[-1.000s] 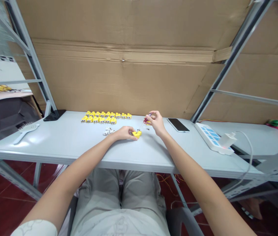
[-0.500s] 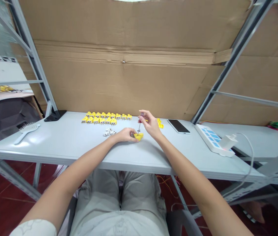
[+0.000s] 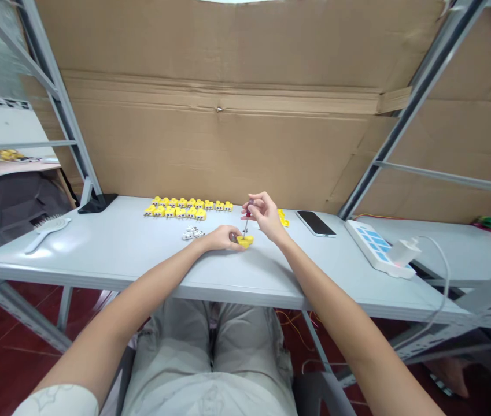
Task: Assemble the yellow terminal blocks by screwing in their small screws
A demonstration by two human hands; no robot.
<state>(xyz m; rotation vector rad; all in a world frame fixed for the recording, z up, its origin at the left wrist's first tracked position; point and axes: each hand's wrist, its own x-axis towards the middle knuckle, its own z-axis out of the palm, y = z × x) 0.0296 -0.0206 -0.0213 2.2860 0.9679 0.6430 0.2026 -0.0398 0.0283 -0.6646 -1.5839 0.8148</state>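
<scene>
Positions run by the clock from the held block, with 12 toward the cardboard-lined far edge of the counter.

1. White paddle hairbrush, 9 o'clock, well off: lies flat, bristles up.
2. Black wedge stand, 10 o'clock: sits at the counter's back edge, against the steel upright.
3. Yellow connector blocks, 10 to 11 o'clock: packed in two close rows.
4. Small white fittings, 9 o'clock: a loose cluster just beside the left hand.
5. Left hand: clenched around the block, fingers wrapped on its near side.
6. Yellow block: centre of the layout, at the counter, held between the hands.
7. Red-handled screwdriver, 12 o'clock: pinched upright; shaft aimed down at the block, tip contact too small to tell.
8. Right hand, 1 o'clock: fingertips closed on the handle.
9. Loose yellow pieces, 1 o'clock: just beyond the right hand.
10. Black-screened smartphone, 2 o'clock.
11. Blue-and-white power strip, 3 o'clock.

Risk, as judged: a light fingertip pinch could let the tip skid off the block, toward the left fingers, or scatter nearby loose parts.
</scene>
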